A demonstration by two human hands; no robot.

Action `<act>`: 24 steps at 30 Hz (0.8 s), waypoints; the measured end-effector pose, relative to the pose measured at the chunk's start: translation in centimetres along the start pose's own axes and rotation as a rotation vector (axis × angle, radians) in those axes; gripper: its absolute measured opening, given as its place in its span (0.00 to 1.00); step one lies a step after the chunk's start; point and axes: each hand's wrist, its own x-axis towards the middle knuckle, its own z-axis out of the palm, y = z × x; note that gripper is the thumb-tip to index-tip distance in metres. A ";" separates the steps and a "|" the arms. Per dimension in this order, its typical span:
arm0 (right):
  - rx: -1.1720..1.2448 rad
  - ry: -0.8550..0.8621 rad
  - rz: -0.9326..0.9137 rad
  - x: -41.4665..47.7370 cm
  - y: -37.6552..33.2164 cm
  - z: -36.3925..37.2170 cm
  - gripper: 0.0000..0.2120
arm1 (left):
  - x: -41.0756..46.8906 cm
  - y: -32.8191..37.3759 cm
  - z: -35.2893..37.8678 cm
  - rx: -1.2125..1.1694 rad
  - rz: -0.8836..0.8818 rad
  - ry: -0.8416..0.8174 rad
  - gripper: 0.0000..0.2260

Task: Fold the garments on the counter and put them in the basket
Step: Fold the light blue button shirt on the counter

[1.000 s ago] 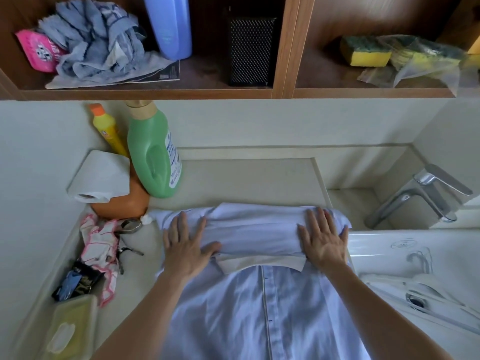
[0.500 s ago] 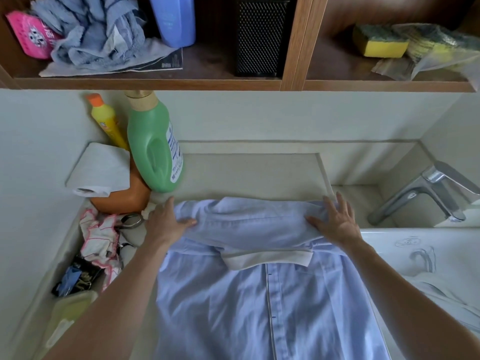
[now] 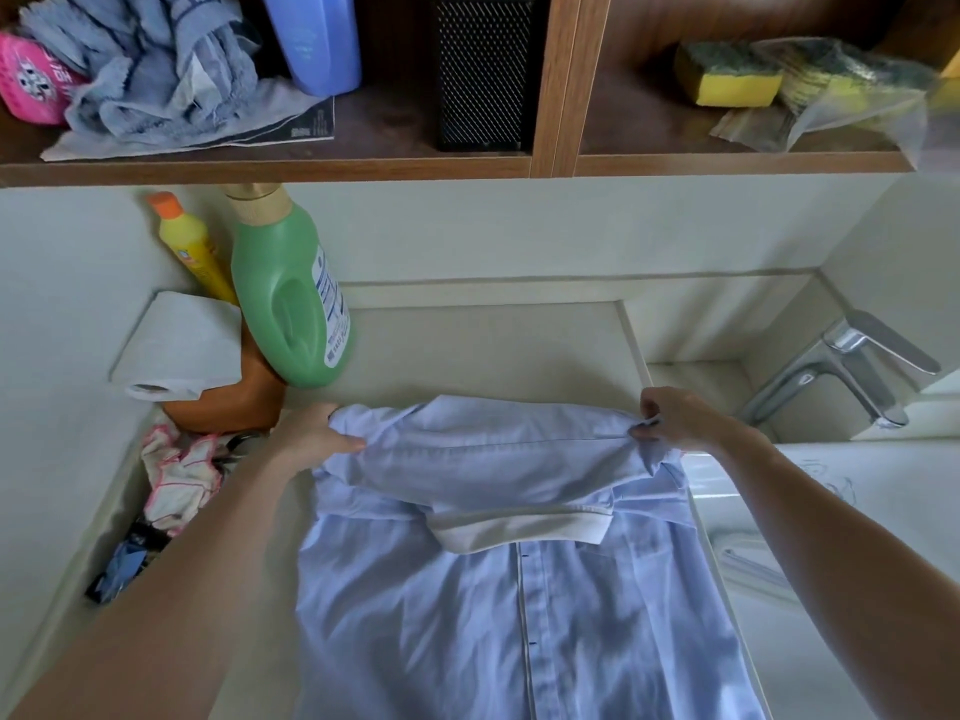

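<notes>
Shirt (image 3: 519, 641) lying on worktop (image 3: 467, 350), stretching between the fingers (image 3: 655, 403), left hand (image 3: 311, 433) gripping one folded corner, right hand (image 3: 680, 420) pinching the other.

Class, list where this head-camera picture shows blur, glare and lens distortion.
Head view: the plastic bag at top right smears into blur; the faucet carries bright glare; the forearms stretch wide toward the lower corners; light on the shirt is soft, with the shelf recesses dark.

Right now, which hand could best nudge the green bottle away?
Probably the left hand: it grips the shirt corner nearest the green bottle; the right hand pinches the corner by the tap.
</notes>
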 end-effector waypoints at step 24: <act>0.141 0.862 -0.326 -1.9 -2.8 -4.3 0.16 | -3.1 5.4 -4.8 0.015 0.318 0.507 0.09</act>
